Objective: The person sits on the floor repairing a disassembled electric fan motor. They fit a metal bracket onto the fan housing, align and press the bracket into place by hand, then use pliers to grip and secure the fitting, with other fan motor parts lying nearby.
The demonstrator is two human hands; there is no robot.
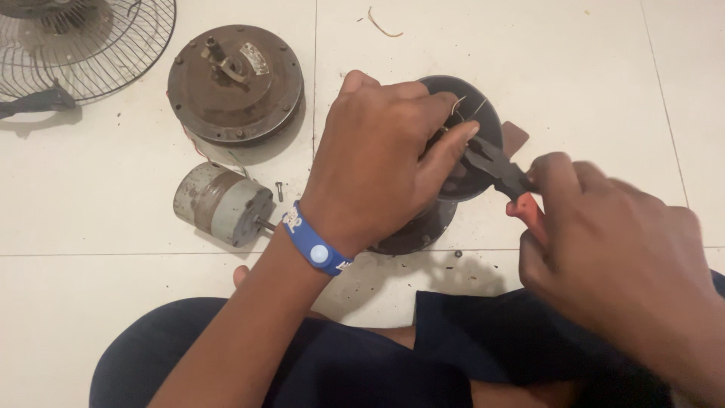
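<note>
Pliers at the wires of a dark round motor housing on the tiled floor

We see the dark round motor housing [461,151] standing on the floor [589,68], just beyond our knees, with thin wire ends [459,106] sticking up at its top; our left hand [377,162] is clamped over it, fingers [453,143] curled onto the rim, while our right hand [604,249] is closed around the red-handled pliers [502,177], whose nose reaches into the housing. The housing looks already taken apart, and the wires are not yet free. Left of the housing we count one rusty round motor body [234,83], one small grey cylindrical motor [219,204], one loose screw [279,189], and one wire fan guard [91,38] farthest left.
</note>
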